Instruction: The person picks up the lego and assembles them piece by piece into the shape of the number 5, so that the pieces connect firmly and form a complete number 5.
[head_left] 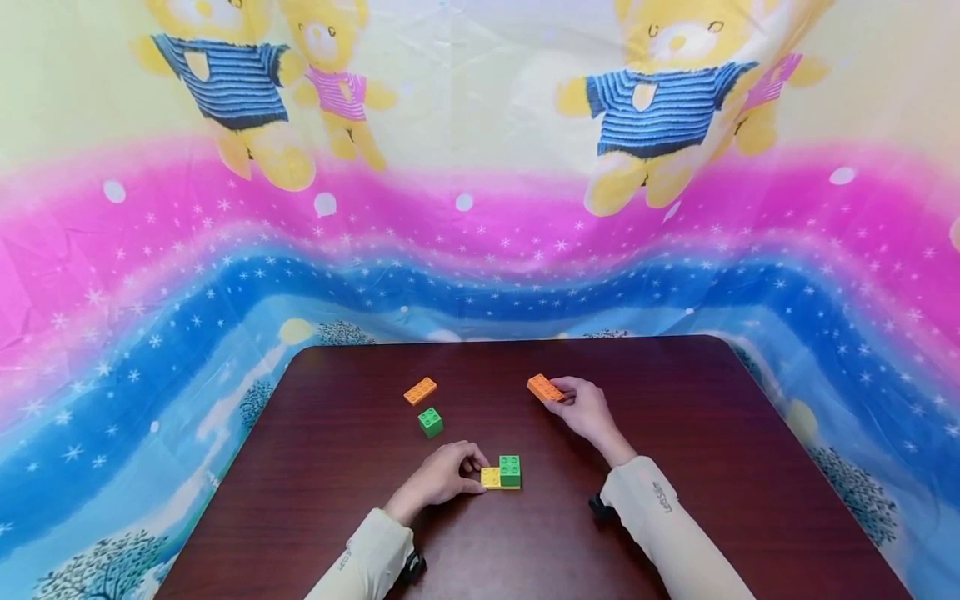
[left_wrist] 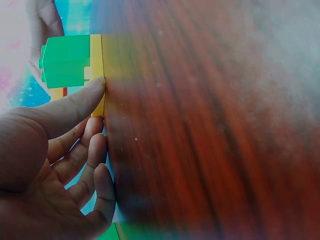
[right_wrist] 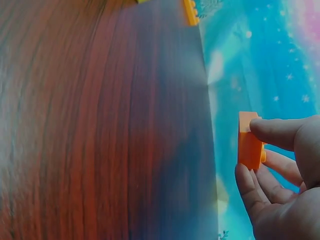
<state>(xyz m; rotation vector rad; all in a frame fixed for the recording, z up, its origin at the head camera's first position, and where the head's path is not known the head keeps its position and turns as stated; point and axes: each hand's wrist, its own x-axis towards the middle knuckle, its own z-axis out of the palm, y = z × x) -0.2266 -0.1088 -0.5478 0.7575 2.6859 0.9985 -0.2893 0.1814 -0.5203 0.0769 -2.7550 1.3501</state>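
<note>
My left hand point(head_left: 441, 475) pinches the left end of a flat yellow toy building brick point(head_left: 490, 478) that lies on the table. A green brick with studs on top point(head_left: 510, 470) is fixed on the right end of the yellow one. The left wrist view shows the thumb on the yellow brick's near side and fingertips behind it. Farther back and to the right, my right hand point(head_left: 588, 410) holds an orange brick point(right_wrist: 248, 142) between thumb and fingers. That brick appears raised off the table.
Behind the left hand, a green brick point(head_left: 431, 422) stands on the dark wooden table point(head_left: 360, 400). A thin orange brick point(head_left: 421, 391) lies a little beyond it. A patterned cloth point(head_left: 465, 292) hangs around the table's back and sides.
</note>
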